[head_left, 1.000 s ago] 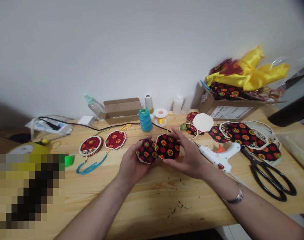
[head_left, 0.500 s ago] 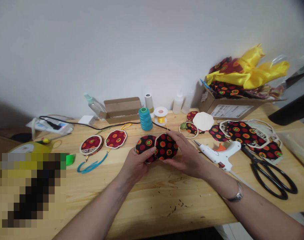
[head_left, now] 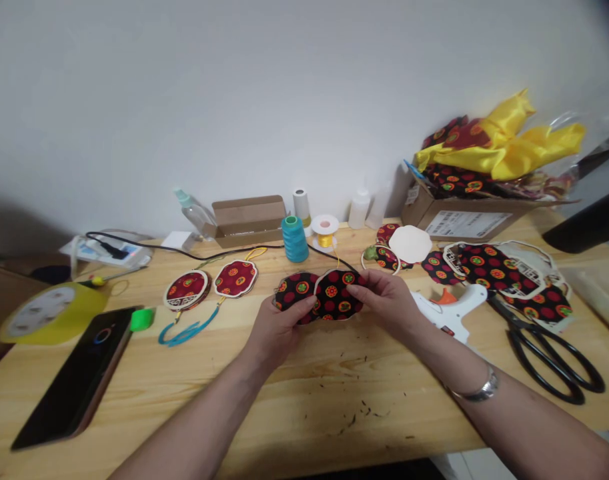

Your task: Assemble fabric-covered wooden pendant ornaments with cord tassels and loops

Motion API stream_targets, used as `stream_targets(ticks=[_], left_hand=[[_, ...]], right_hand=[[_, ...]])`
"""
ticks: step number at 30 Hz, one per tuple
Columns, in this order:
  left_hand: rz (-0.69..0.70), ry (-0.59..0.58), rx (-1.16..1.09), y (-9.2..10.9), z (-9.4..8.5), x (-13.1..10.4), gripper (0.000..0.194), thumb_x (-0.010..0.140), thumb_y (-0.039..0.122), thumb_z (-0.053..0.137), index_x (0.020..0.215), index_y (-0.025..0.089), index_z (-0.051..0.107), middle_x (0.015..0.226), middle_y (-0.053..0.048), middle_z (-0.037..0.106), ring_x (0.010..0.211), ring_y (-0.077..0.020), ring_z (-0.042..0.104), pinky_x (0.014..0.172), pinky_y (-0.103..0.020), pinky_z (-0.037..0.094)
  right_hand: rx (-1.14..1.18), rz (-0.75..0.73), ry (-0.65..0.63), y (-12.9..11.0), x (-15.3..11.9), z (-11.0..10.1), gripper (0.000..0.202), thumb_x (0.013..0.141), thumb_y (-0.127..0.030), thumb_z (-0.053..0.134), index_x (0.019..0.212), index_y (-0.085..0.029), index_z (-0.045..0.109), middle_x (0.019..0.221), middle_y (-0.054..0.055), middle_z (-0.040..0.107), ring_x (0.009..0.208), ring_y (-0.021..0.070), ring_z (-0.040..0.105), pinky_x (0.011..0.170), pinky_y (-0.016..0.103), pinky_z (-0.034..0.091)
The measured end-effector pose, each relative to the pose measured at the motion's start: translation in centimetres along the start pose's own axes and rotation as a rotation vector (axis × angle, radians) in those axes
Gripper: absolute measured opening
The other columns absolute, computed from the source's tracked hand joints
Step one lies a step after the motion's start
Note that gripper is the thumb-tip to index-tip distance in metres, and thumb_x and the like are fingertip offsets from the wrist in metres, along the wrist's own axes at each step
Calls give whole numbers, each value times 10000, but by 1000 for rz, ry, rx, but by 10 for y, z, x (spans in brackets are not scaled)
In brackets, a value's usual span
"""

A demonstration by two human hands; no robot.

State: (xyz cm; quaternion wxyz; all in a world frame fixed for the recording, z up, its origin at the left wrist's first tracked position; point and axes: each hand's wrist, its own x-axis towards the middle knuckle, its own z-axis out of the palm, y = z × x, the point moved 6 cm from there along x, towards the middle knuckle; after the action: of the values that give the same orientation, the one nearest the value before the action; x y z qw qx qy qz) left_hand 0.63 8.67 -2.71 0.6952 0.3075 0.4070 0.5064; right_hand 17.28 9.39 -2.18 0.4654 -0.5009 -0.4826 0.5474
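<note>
Two black, flower-patterned fabric pieces overlap side by side above the middle of the table. My left hand (head_left: 284, 323) is closed on the left fabric piece (head_left: 297, 290), its thumb lying across the front where the two meet. The right fabric piece (head_left: 337, 293) has a scalloped edge and partly covers the left one. My right hand (head_left: 387, 300) pinches its right side, thumb in front; the other fingers are partly hidden. Just beyond the pieces stand a teal thread cone (head_left: 295, 240) and a spool of yellow cord (head_left: 325, 233).
A white glue gun (head_left: 454, 310) lies partly behind my right forearm, beside black scissors (head_left: 549, 350). Two red fabric pendants (head_left: 235, 278) lie left of my hands. A phone (head_left: 79, 377) and yellow tape roll (head_left: 59, 310) sit far left. A cardboard box (head_left: 464, 223) holds fabric.
My right thumb has come round onto the front of the right fabric piece, and the right fingers have drawn in from its top edge. The view has shifted slightly.
</note>
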Motion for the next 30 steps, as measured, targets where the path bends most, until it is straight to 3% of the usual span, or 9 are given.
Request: stream_targets(ticks=[9, 15, 18, 23, 26, 30], left_hand=[[14, 23, -129, 3, -5, 7, 336, 553, 14, 558, 845, 107, 696, 866, -76, 731, 853, -242, 662, 837, -398, 508], [13, -19, -136, 4, -5, 7, 315, 629, -1, 544, 882, 134, 674, 898, -62, 721, 871, -227, 650, 825, -472, 515], [4, -1, -119, 2, -8, 9, 267, 674, 43, 589, 911, 143, 659, 919, -66, 713, 876, -221, 647, 815, -468, 520], [7, 3, -69, 1, -11, 13, 236, 724, 154, 639, 960, 149, 642, 982, -79, 698, 878, -196, 647, 774, -359, 540], [-8, 0, -72, 1, -12, 14, 219, 731, 180, 640, 949, 158, 636, 947, -74, 703, 844, -190, 653, 749, -351, 544], [-3, 25, -76, 2, -13, 13, 209, 709, 161, 647, 917, 149, 626, 921, -77, 702, 817, -195, 653, 740, -371, 541]], right_hand=[[-24, -84, 78, -6, -1, -9, 152, 674, -290, 688, 630, -184, 588, 602, -28, 594, 581, 118, 519, 591, 284, 428], [23, -146, 96, -9, -1, -10, 81, 643, -255, 718, 668, -207, 658, 671, -6, 648, 646, 143, 565, 642, 317, 465], [-82, -356, 125, -22, -5, -10, 30, 670, -223, 707, 686, -240, 688, 742, 6, 646, 705, 154, 574, 673, 332, 474], [-451, -815, 232, -47, -29, -7, 250, 740, -113, 628, 820, -335, 711, 798, 12, 522, 735, 144, 526, 613, 306, 458], [-572, -931, 239, -50, -39, -3, 364, 766, -70, 585, 931, -379, 681, 814, 11, 500, 690, 129, 514, 558, 280, 459], [-652, -1018, 207, -49, -43, 1, 479, 766, -14, 555, 1055, -389, 627, 846, 15, 508, 714, 132, 535, 597, 286, 494]])
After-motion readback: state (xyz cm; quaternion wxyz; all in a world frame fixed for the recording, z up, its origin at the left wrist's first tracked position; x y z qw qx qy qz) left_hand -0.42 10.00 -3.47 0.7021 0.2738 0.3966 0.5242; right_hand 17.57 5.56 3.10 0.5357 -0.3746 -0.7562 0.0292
